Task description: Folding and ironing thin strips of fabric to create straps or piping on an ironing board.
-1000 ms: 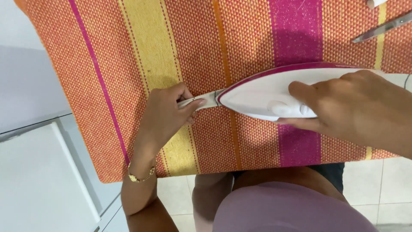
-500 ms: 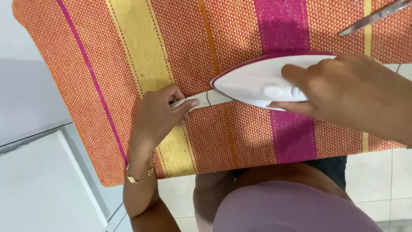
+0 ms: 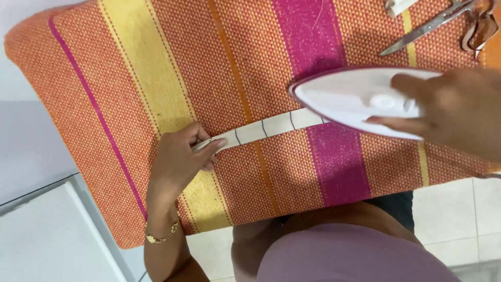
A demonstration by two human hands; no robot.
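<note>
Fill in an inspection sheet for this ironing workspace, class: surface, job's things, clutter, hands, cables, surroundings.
Surface: striped cloth in orange, yellow and pink covers the board.
Job's things: white strip with dark cross lines lies flat; white iron sits on its right end.
Clutter: scissors at the top right; a small white thing beside them, cut off by the edge.
Hands: left hand pinches the strip's left end; right hand grips the iron.
Cables: nothing seen.
Surroundings: pale tiled floor; white furniture at the left.
</note>
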